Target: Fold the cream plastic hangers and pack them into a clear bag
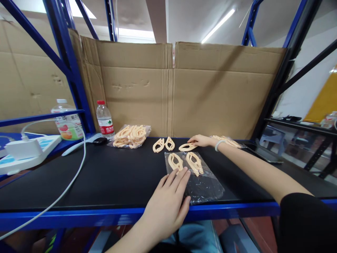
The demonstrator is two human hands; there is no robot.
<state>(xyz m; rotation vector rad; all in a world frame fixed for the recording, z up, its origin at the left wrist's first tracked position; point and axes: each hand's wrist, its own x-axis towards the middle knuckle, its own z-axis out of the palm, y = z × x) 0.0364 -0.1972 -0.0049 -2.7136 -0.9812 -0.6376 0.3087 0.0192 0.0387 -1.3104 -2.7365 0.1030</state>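
My left hand (168, 202) lies flat with fingers stretched out on the near left corner of a clear plastic bag (202, 186). The bag rests on the black shelf top (105, 175) and holds two peach-coloured plastic clips (185, 162). My right hand (201, 141) reaches out to the far side, its fingers pinching a single loose clip (186, 147) that lies on the shelf top. Two more loose clips (163, 144) lie just left of it. Behind my right wrist sits another small pile of clips in plastic (229, 141).
A full bag of clips (131, 135) sits at the back left beside a water bottle (104, 120) and a drink bottle (67, 124). A white power strip (28, 149) with a cable (71, 182) lies left. Cardboard (184, 88) walls the back. A blue shelf edge (79, 216) runs in front.
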